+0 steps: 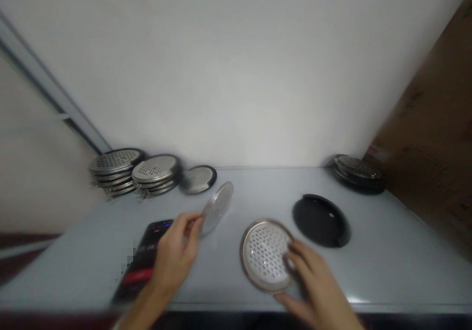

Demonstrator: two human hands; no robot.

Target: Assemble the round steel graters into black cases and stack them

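Observation:
My left hand [179, 246] pinches the edge of a round metal grater disc [218, 207], thin and full of small holes, tilted up above the table. At the front middle, a second round metal grater disc [266, 251] with a raised rim and oblong holes lies on or just above the surface; I cannot tell which. My right hand [309, 281] grips its right side, fingers on the rim and thumb at the lower edge. Beyond the right hand sits a shallow black round dish [320, 220] with notches in its rim.
Two stacks of grater discs, left [116, 167] and nearer [157, 172], stand at the back left beside a single disc [199, 178]. Another stack [357, 172] with black dishes is back right. A phone [138, 261] lies front left. A cardboard box [427, 138] borders the right.

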